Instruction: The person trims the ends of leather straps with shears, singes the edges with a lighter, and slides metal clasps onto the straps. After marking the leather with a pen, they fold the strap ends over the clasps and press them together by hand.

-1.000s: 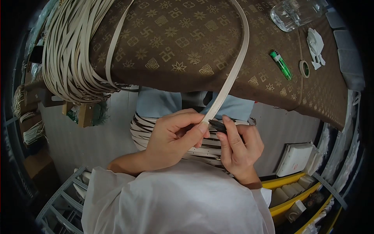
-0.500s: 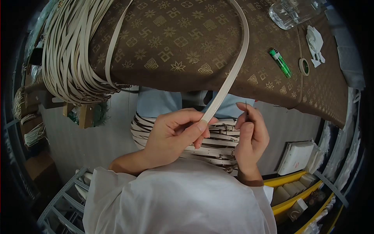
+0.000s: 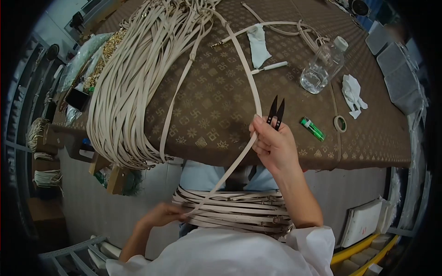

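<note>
A long beige strap [image 3: 229, 171] runs from the table across its front edge and down to my lap. My right hand [image 3: 278, 149] is closed above the table edge, pinching the strap between thumb and fingers. Black thread snips [image 3: 276, 112] are also in that hand, blades pointing up and apart. Low on the left, my left hand [image 3: 161, 215] is closed on the strap's lower part, slightly blurred. Beside it, several beige buckled straps [image 3: 244, 215] lie across my lap.
A thick bundle of beige straps [image 3: 120, 103] hangs over the table's left front edge. On the brown patterned cloth [image 3: 202, 108] lie a green lighter [image 3: 312, 129], a tape roll [image 3: 340, 124], a clear bottle [image 3: 322, 66], crumpled tissue [image 3: 353, 94] and a white pen-like tool [image 3: 270, 67].
My right hand has risen over the table edge and now grips the strap along with the snips. My left hand has moved down and left along the strap. The view shows more of the table.
</note>
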The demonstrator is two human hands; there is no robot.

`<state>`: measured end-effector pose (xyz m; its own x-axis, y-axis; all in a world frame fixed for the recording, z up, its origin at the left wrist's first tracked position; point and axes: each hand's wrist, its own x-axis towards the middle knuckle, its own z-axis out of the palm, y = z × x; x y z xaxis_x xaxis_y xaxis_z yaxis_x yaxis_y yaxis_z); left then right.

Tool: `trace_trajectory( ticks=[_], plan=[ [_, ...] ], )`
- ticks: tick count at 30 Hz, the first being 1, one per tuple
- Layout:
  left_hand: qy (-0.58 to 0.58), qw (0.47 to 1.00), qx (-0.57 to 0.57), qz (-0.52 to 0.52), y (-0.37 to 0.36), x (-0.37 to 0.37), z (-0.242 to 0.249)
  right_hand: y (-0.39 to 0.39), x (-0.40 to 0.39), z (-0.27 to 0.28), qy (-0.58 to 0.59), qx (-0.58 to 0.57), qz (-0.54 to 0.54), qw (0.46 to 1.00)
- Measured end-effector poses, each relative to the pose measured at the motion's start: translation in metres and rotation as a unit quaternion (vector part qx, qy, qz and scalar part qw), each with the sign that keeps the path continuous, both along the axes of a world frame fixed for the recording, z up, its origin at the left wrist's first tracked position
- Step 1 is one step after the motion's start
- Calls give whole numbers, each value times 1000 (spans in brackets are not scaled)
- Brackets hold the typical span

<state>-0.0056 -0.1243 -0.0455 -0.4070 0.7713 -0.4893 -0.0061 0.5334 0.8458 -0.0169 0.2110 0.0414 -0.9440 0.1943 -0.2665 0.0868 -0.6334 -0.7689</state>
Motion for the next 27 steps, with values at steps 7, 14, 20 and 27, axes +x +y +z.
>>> trace_trajectory(
  ticks=[7,14,20,27],
  plan=[
    [-96,966,209,114,37,-58,58,-27,23,-14,18,-4,157,987],
    [-340,813,403,248,166,-140,68,-60,58,-23,74,204,373,902],
    [-191,923,263,209,133,-78,100,-28,21,-21,-50,224,68,971],
    [-175,968,149,103,142,-44,82,-35,-6,-29,18,52,66,996]
  ],
)
